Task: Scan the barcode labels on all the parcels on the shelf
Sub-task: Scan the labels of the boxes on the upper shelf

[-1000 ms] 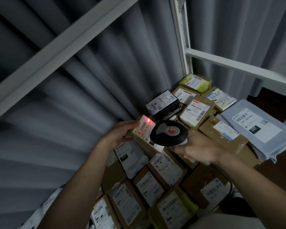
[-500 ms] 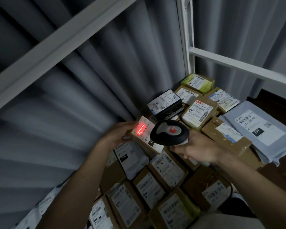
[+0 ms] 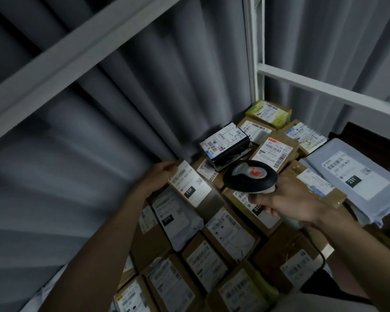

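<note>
On shelf (image 3: 324, 91): parcels | left hand (image 3: 158, 179) grips parcel (image 3: 189, 184) | right hand (image 3: 291, 199) grips scanner (image 3: 249, 175)

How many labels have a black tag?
4: 15H on the held parcel, 010 below it, 010 under the scanner, 231 on the grey bag at right. Blurry lower labels may hide more.

1. Parcels (image 3: 231, 238): matt brown cardboard, white paper labels.
2. Mailer bag (image 3: 356, 176): smooth grey plastic film, slight sheen.
3. Scanner (image 3: 250, 175): glossy black plastic, grey insert.
4. Shelf frame (image 3: 254, 64): white painted metal.
5. Curtain (image 3: 144, 97): matt grey cloth.
</note>
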